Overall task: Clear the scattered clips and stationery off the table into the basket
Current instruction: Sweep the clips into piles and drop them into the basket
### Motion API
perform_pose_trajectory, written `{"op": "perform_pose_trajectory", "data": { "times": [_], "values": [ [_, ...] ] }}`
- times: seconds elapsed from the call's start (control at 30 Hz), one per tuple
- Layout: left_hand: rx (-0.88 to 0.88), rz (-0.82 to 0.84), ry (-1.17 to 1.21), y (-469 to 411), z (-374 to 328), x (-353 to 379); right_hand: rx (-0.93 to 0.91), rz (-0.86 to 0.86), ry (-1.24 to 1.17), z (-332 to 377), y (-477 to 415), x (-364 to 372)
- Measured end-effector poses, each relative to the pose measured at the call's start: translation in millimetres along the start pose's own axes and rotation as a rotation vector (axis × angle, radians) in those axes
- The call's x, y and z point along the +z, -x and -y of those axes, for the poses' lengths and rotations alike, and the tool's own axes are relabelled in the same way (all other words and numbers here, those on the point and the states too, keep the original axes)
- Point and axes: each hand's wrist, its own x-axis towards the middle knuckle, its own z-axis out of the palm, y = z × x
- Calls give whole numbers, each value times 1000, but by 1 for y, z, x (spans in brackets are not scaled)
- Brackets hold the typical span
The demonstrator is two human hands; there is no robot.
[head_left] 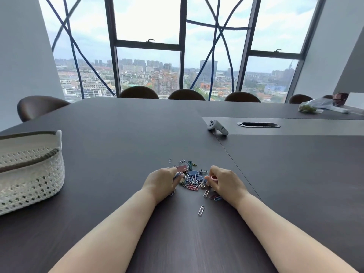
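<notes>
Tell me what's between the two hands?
In the head view, a heap of coloured paper clips and binder clips lies between the left hand and the right hand, which pinches a pink ring.

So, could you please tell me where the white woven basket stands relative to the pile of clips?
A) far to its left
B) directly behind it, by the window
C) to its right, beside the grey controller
A: the white woven basket stands far left of the clip pile, while the grey controller lies off to the right.
</notes>
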Motion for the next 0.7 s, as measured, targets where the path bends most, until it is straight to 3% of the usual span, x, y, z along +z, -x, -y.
{"op": "perform_pose_trajectory", "data": {
  "times": [0.33,0.57,0.7],
  "values": [
    [-75,-209,125,1,35,-83,-34,-147,-342,71,-45,-17],
    [-155,-456,-92,55,119,-184,-205,-202,-611,193,-90,-21],
    [-315,-413,-161,93,184,-226,-330,-172,-720,274,-109,-6]
  ]
}}
